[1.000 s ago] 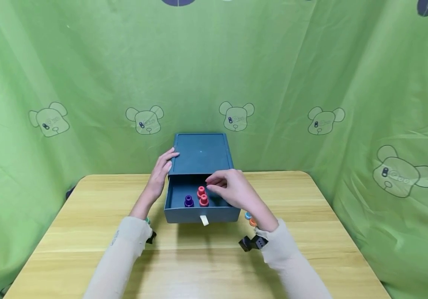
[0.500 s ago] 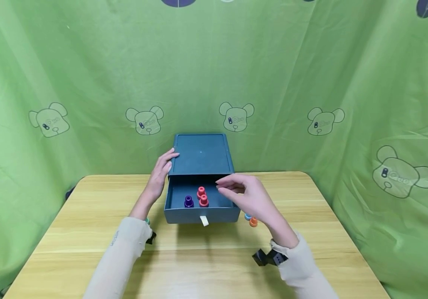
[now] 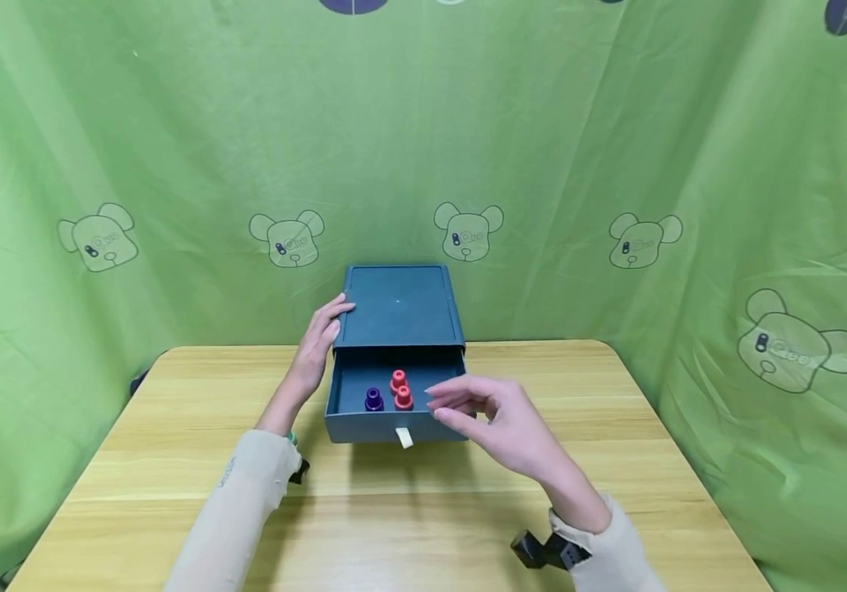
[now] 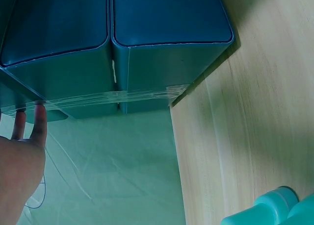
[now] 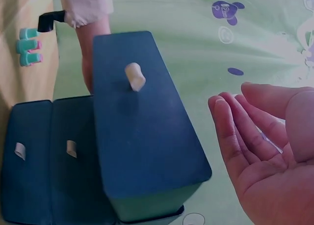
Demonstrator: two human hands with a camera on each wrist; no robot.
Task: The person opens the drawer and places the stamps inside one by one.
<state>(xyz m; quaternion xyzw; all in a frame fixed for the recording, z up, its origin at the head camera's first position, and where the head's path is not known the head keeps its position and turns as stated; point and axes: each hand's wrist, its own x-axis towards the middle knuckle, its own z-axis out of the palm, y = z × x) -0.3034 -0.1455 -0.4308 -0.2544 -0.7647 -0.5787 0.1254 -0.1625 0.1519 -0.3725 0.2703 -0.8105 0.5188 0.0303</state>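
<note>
A dark blue drawer cabinet (image 3: pixel 397 306) stands on the table with its top drawer (image 3: pixel 364 427) pulled out. Inside the drawer sit two red stepped, peg-like pieces (image 3: pixel 404 398) and one purple piece (image 3: pixel 374 400). My left hand (image 3: pixel 311 353) rests against the cabinet's left side, its fingertips over the top edge. My right hand (image 3: pixel 501 423) hovers at the drawer's front right corner, holding nothing. In the right wrist view, its fingers (image 5: pixel 228 132) are loosely bent, with the thumb apart from them.
More drawers (image 5: pixel 29 161) with pale pull tabs lie below the open one. Several teal pieces (image 5: pixel 27 46), with pink ones by them, stand on the wooden table (image 3: pixel 194 444) to the cabinet's left. A green curtain (image 3: pixel 394 123) hangs behind.
My right hand has drawn back from inside the drawer, toward me and to the right, and now covers the blue and orange pieces on the table. My left hand has stayed put.
</note>
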